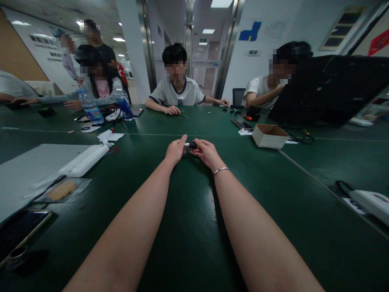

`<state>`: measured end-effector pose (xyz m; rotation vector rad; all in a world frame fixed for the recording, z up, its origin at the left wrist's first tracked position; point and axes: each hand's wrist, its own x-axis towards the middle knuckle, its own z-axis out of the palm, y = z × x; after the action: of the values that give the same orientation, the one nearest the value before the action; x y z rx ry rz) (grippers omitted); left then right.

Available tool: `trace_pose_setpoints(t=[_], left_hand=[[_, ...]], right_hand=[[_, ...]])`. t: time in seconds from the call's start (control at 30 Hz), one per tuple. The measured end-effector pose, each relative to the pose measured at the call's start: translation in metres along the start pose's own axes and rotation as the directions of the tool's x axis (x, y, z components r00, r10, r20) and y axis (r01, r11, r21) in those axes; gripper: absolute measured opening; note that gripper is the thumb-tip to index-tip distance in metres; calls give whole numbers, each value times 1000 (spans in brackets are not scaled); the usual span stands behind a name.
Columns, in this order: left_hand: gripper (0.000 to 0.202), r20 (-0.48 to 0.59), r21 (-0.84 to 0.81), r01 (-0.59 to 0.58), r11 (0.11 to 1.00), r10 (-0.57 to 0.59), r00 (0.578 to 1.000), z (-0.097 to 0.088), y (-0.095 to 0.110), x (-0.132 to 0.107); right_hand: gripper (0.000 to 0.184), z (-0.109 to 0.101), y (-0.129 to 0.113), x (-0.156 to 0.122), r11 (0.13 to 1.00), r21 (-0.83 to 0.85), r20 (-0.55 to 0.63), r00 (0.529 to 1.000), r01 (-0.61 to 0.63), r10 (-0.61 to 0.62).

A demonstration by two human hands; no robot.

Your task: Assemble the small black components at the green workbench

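Both my hands meet over the green tabletop [188, 194], in the middle of the head view. Between them lies a small black cylindrical piece with a silver end [191, 144], held level; its exact kind is too small to tell. My left hand [176, 150] is closed on the silver end, thumb pointing up. The black end is pinched in the fingers of my right hand [207, 153], and a silver bracelet [221, 170] circles that wrist. My fingers cover part of the piece.
An open cardboard box [270, 136] stands to the right, before a large black monitor [331, 89]. At left are a white pouch [86, 159], a phone [22, 231] and bottles [91, 107]. A person [179, 91] sits across the table, with others to both sides.
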<state>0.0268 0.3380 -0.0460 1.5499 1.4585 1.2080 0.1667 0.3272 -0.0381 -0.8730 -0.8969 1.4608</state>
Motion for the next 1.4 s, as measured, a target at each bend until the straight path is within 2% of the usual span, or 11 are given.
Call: trace_pose_setpoints(t=[0.1,0.17,0.23,0.33,0.4,0.5,0.67,1.0,1.4], left_hand=[[49,4,145,-45,988,45,999,0,-1,-1],[37,0,85,-77,993,77,997,0,-2,0],[21,5,-45,-52,998,52,999,2,-3,1],[14,44,-161,4,987,3,999,2,-3,2],[12,31,-178,-18,984,23,999,2,-2,1],[14,5,-197,-25,980,26,1000,2,-3,1],[17,27,-192,-56,980,63,998,3,-6,3],[13,23,-196,-8,981,13,1000,3,-3,2],[12,26,-160,-65,985,70,997,4,-8,3]], right_hand=[[14,1,-1,0,1000,1,-4,1000,-12,12],[14,1,-1,1,1000,6,-18,1000,-11,11],[14,0,0,2,1000,6,-29,1000,-6,6],[14,0,1,3,1000,-5,-24,1000,-7,7],[15,-1,2,4,1000,-11,-14,1000,-11,10],[16,-3,3,5,1000,-11,3,1000,-1,1],[16,-4,5,7,1000,-7,2,1000,2,-2],[18,-6,6,7,1000,1,27,1000,3,-3],[15,-5,5,7,1000,8,24,1000,1,-2]])
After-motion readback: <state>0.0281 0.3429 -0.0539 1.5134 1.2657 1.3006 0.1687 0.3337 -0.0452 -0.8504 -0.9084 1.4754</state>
